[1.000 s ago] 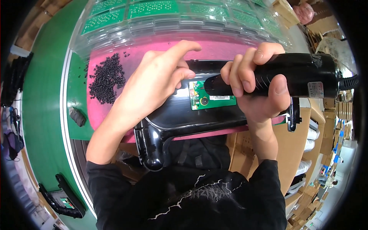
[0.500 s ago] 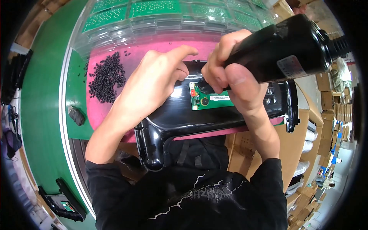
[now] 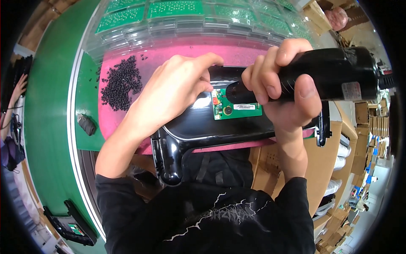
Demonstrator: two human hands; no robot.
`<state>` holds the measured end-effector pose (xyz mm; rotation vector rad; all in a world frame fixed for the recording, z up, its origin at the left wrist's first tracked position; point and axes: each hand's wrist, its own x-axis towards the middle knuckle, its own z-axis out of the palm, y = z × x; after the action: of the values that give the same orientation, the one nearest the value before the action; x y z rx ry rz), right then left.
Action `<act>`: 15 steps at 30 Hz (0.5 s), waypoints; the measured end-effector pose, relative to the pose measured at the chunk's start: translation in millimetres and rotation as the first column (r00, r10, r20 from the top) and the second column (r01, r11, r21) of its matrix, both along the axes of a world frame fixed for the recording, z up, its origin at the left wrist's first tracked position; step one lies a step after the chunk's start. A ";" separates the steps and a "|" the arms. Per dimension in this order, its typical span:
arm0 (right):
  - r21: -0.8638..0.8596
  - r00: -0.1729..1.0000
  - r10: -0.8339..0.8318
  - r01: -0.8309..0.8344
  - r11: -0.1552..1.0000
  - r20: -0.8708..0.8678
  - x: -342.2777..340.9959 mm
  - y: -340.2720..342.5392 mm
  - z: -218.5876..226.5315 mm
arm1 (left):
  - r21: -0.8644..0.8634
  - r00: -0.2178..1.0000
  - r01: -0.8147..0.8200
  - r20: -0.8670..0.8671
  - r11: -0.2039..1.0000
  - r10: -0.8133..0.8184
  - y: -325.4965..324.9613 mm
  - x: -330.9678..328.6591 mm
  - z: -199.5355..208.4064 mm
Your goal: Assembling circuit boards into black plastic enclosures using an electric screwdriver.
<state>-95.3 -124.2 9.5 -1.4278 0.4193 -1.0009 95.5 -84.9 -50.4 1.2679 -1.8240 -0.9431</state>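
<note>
My right hand [image 3: 283, 84] is wrapped around a corded black electric screwdriver [image 3: 330, 74]. The tool lies at a slant, its tapered nose over a green circuit board [image 3: 237, 112]; its tip is hidden. That board sits on a glossy black plastic housing [image 3: 194, 131], which lies across a pink mat. My left hand [image 3: 179, 82] is over the housing's left part, index finger reaching to the far edge and thumb close to the board's left end. Index finger and thumb are apart with nothing visible between them; the other fingers are hidden beneath.
Many small black screws [image 3: 122, 84] are heaped on the pink mat [image 3: 111, 127], left of my arm. Clear plastic trays [image 3: 177, 25] with green boards stand behind. A dark wrapped bundle [image 3: 86, 125] and another black housing [image 3: 69, 222] lie left. Another person's hand [image 3: 19, 86] shows far left.
My right hand and the screwdriver have shifted right and slightly down, and the tool lies flatter. My left hand has barely moved. Another person's hand has appeared at the far left.
</note>
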 end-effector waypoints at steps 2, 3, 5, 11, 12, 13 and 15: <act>-0.003 0.999 -0.003 0.003 1.000 -0.037 0.6 -1.0 -2.1 | -0.063 0.998 -0.025 0.059 0.998 0.028 1.2 -0.4 -2.0; -0.003 0.999 -0.001 0.001 1.000 -0.038 -0.1 -1.3 -3.7 | -0.063 0.998 -0.027 0.058 0.998 0.030 1.2 -1.1 -1.2; 0.009 0.997 -0.036 0.036 0.999 -0.062 0.6 -0.5 -8.6 | -0.058 0.996 -0.031 0.084 0.998 0.036 1.6 -0.4 0.4; 0.006 0.997 0.050 -0.049 0.999 -0.067 4.1 -1.6 -6.7 | -0.092 0.993 -0.094 0.059 0.991 0.099 5.2 -2.1 2.4; -0.018 0.994 0.090 -0.092 0.996 -0.055 5.3 -2.0 -6.7 | -0.092 0.993 -0.098 0.058 0.991 0.103 4.7 -2.1 2.1; -0.016 0.994 0.097 -0.098 0.995 -0.055 6.7 -1.9 -7.2 | -0.136 0.993 -0.113 0.031 0.984 0.118 5.0 -2.0 1.6; 0.065 0.993 0.092 -0.097 0.993 0.071 10.2 -1.5 -8.7 | -0.177 0.990 -0.135 0.003 0.975 0.138 6.5 -1.4 1.5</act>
<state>-85.0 -125.7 0.8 -1.3359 0.3304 -0.9471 94.1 -78.4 -48.9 1.2741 -1.7647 -0.6832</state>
